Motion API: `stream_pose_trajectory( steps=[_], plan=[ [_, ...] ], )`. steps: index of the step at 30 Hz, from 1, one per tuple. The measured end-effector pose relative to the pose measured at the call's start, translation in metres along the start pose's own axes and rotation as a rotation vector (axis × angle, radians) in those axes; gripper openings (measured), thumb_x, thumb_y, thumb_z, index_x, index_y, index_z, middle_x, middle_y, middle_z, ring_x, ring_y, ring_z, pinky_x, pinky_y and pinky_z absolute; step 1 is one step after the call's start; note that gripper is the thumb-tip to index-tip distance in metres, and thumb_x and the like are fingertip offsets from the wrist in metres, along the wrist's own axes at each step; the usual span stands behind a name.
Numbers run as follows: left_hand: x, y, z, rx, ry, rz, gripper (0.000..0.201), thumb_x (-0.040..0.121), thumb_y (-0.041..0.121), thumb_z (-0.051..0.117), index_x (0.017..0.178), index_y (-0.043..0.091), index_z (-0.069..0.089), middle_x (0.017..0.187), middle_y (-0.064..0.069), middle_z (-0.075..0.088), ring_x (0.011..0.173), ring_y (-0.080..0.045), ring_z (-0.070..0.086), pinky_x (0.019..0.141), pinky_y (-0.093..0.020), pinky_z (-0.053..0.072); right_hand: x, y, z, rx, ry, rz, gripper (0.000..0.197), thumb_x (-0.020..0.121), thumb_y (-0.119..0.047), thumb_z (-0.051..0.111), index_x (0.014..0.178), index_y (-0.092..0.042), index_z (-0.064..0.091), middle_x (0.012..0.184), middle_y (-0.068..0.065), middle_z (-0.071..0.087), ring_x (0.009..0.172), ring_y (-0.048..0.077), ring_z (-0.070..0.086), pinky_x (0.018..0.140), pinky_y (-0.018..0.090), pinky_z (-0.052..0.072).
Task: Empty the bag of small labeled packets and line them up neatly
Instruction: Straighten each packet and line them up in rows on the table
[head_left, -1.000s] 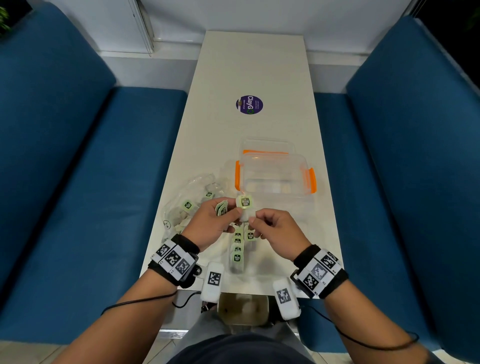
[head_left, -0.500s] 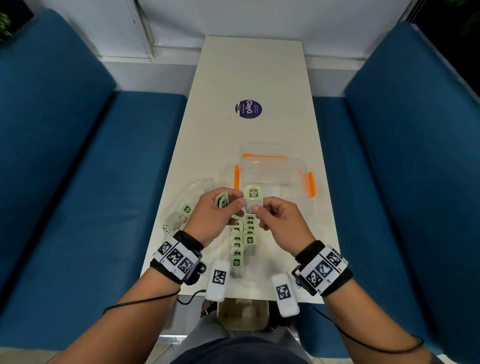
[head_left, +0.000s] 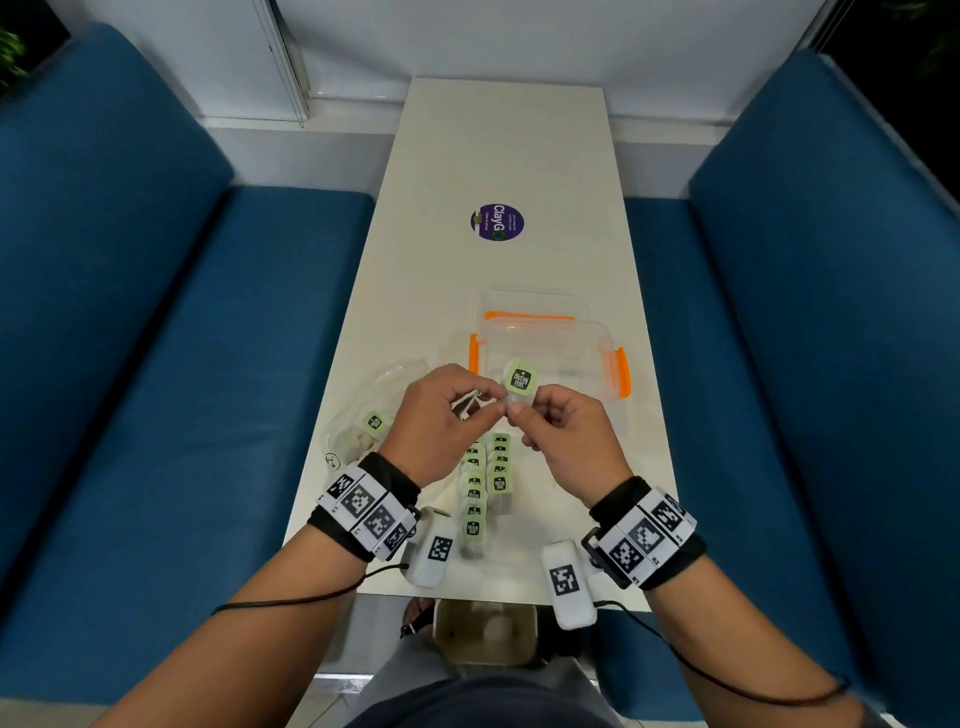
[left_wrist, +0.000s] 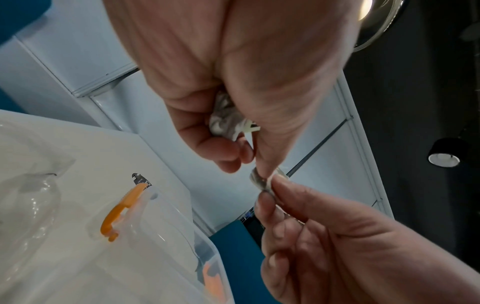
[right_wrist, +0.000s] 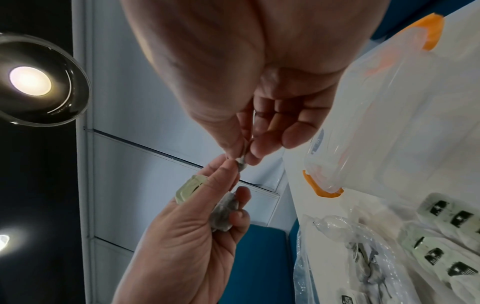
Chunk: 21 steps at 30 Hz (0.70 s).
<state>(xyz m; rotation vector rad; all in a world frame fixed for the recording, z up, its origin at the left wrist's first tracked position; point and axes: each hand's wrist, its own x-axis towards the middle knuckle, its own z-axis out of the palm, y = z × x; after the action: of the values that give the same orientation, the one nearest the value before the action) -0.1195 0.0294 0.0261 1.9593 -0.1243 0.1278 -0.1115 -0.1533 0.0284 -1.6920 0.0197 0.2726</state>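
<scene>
Right hand (right_wrist: 259, 115) and left hand (right_wrist: 197, 218) pinch one small packet (right_wrist: 241, 164) together, beside the clear orange-latched box (right_wrist: 389, 123); labeled packets (right_wrist: 441, 236) sit below the box.

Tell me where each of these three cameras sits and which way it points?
Head: worn on the head, looking down the white table; both forearms, left hand and right hand show.
Left wrist: under the left hand, looking up along its fingers at wall and ceiling lamps.
Right wrist: under the right hand, likewise upward.
Shared: the clear orange-latched plastic box and the pinched green-labelled packet.
</scene>
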Motion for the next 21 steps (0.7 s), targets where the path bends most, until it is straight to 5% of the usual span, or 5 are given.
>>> stream_pose_trajectory(
  steps=[3,10,15,21],
  plan=[
    [0.0018,-0.0019,-0.0004,0.074,-0.017,0.019,0.012,0.089,0.014,0.077,0.093,0.024,0.077,0.092,0.009,0.071,0.089,-0.013,0.067,0.08,-0.03,0.055,-0.0023,0.0009,-0.0007,0.0,0.004,-0.001,0.026,0.092,-0.019,0.076,0.07,-0.02,0.063,0.082,0.027,0.067,0.062,0.016,0.058,0.064,0.027,0.05],
    [-0.0005,-0.0049,-0.002,0.188,-0.096,0.051,0.012,0.098,0.016,0.067,0.099,0.027,0.068,0.095,0.003,0.068,0.089,-0.015,0.063,0.081,-0.037,0.052,-0.0039,0.0016,-0.0053,0.138,-0.014,0.14,0.023,0.096,-0.017,0.071,0.09,0.005,0.068,0.083,0.007,0.075,0.061,0.013,0.056,0.063,0.024,0.05],
    [-0.0034,0.0001,-0.0017,0.193,-0.136,0.035,0.016,0.101,0.016,0.061,0.099,0.032,0.061,0.096,0.008,0.066,0.087,-0.011,0.06,0.08,-0.029,0.05,-0.0062,-0.0018,-0.0037,0.313,-0.05,0.184,0.013,0.099,-0.013,0.065,0.088,-0.01,0.072,0.084,0.007,0.072,0.061,0.013,0.054,0.064,0.024,0.051],
    [-0.0058,0.0037,0.0008,0.165,-0.091,0.019,0.014,0.101,0.017,0.061,0.098,0.03,0.062,0.09,0.015,0.063,0.08,-0.01,0.059,0.076,-0.025,0.049,-0.0077,-0.0036,0.001,0.476,-0.046,0.241,0.013,0.1,-0.01,0.062,0.091,-0.01,0.071,0.084,0.006,0.07,0.062,0.012,0.054,0.063,0.024,0.051]
  ],
)
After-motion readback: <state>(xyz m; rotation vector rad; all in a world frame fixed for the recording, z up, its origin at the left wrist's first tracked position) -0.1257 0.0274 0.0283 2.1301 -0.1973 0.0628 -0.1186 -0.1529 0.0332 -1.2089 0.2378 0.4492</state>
